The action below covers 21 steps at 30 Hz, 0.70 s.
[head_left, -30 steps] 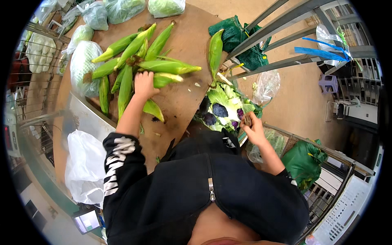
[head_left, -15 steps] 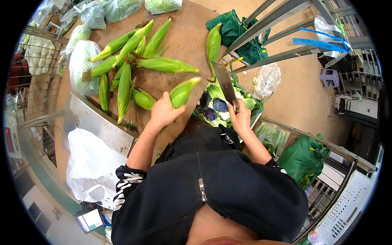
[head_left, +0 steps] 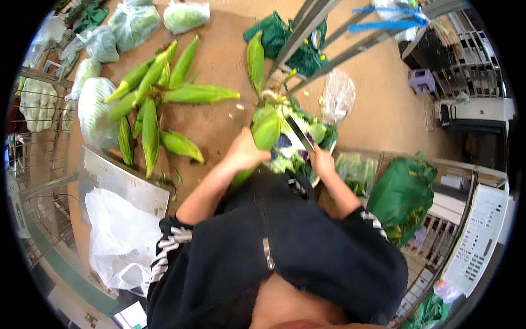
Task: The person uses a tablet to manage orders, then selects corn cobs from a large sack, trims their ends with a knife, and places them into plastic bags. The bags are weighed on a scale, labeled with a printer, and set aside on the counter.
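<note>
My left hand (head_left: 246,151) is closed around a green ear of corn (head_left: 267,131) in its husk, above a container of leafy trimmings (head_left: 282,164) with pale green and purple leaves. Close by on the right, my right hand (head_left: 322,163) grips a cleaver (head_left: 299,132), its blade slanting up and left beside the corn. The blade looks narrow from this angle, and I cannot tell whether it touches the husk. To the left, a pile of unhusked corn (head_left: 149,131) lies on the brown tabletop (head_left: 213,123). Another ear of corn (head_left: 255,64) lies alone near the far right table edge.
Bagged vegetables (head_left: 134,24) line the table's far left. A metal sheet (head_left: 123,178) and a white plastic bag (head_left: 118,236) lie at the near left. Metal bars (head_left: 307,41) rise at the far right above green sacks (head_left: 274,33). A green bag (head_left: 402,192) stands right of me.
My left hand has carried the ear of corn rightward over the leafy trimmings, close to the cleaver. The cleaver has turned more edge-on. The whole view has shifted somewhat.
</note>
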Available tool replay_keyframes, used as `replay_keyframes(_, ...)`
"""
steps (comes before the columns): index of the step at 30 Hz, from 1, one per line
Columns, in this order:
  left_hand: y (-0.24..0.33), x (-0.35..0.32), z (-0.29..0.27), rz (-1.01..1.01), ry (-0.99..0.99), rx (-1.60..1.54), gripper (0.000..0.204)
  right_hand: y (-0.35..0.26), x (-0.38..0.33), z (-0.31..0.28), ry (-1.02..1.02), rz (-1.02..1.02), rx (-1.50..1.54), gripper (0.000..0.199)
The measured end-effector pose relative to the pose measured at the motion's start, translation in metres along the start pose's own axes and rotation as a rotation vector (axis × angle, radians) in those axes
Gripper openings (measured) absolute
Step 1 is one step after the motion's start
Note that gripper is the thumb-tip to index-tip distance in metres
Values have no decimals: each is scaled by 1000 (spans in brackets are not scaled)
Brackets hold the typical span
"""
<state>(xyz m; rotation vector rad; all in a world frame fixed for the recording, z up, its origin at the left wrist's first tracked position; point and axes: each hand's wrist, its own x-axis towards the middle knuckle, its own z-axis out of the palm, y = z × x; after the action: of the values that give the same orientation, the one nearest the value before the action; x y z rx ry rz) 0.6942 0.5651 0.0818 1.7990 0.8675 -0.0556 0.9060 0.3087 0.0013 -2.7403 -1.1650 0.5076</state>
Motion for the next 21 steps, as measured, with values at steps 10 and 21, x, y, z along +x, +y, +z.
replay_keyframes(10, -125, -62, -27, -286, 252, 506, 97, 25, -44, -5, -88, 289, 200, 40)
replay_keyframes(21, -123, 150, -142, 17, 202, 1107, 52, 0, -21, 4, 239, 203, 336, 25)
